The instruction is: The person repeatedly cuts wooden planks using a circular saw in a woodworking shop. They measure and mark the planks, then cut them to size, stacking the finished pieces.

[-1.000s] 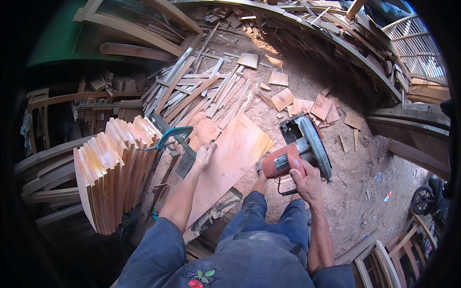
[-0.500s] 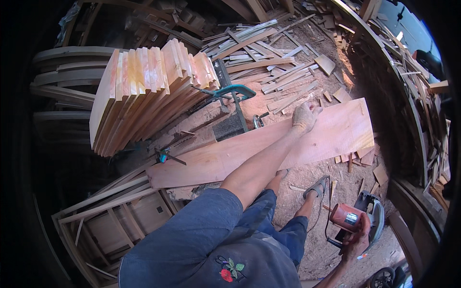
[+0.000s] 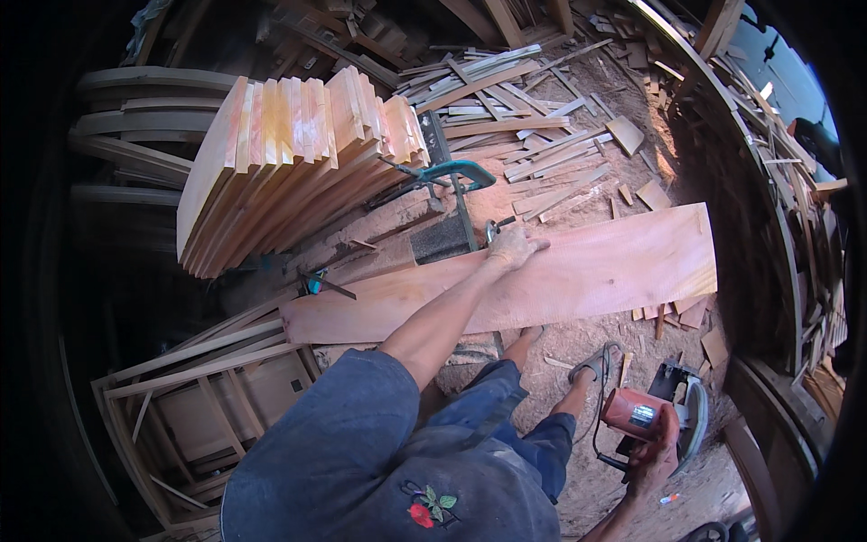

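A long, pale reddish wooden board lies across in front of me, its right end reaching out past the bench. Around its far edge, about the middle of its length, my left hand is closed, the thumb side pointing right. My right hand grips the handle of a red circular saw, low on the right and apart from the board. The saw's blade side faces right, and its cord hangs beside my foot. Beyond my left hand, a teal clamp sits on the bench. A second clamp touches the board's left part.
A stack of cut boards stands on the bench at the far left. Wooden frames lean at the near left. Offcuts and sawdust cover the floor. Long timbers line the right side.
My left hand has slid leftward along the board's far edge. The saw in my right hand has shifted slightly left. The whole view has turned a little; the board seems to stay in place.
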Demonstrator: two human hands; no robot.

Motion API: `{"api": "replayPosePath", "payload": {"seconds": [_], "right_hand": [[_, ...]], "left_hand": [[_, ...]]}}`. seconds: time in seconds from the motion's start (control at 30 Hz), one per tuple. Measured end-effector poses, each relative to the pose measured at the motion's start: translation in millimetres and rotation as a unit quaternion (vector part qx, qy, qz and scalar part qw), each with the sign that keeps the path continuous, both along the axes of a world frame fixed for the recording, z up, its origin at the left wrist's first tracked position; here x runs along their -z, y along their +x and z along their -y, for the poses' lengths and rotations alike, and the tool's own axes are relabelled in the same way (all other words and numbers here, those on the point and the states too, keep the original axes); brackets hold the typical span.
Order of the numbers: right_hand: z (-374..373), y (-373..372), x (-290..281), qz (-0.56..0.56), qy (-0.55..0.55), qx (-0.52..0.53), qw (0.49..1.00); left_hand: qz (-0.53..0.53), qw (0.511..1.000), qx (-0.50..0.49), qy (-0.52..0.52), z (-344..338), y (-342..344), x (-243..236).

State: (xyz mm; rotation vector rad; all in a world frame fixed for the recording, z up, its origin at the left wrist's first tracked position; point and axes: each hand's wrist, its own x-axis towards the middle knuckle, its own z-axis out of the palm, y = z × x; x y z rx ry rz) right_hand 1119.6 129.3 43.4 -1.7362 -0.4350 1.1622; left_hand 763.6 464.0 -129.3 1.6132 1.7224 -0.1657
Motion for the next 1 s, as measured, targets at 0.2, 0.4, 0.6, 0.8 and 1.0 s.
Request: {"api": "replayPosePath", "payload": {"seconds": [0.2,0.4,0.6,0.8,1.0], "right_hand": [[1.5,-12.8,2.3,0.014,-0.016,-0.005,1.000],[-4.6,-24.8,-5.9,0.013,-0.010,-0.024,1.000],[-16.3,-26.8,-7.4,0.022,-0.011,-0.048,0.999],[-27.2,-41.6,-7.5,0.040,0.034,-0.077,0.996],[-27.4,-64.2,-26.1,0.040,0.037,-0.050,0.997]], "left_hand": [[-0.020,1.000,-0.013,-0.013,-38.2,103.8,1.3],[0.188,0.957,0.011,0.219,-28.5,69.5,15.9],[-0.105,0.949,-0.042,0.295,76.0,-150.2,-28.8],[0.040,0.950,0.066,0.303,41.7,-115.5,1.0],[-0.073,0.992,0.106,-0.010,8.6,-58.8,12.6]]}}
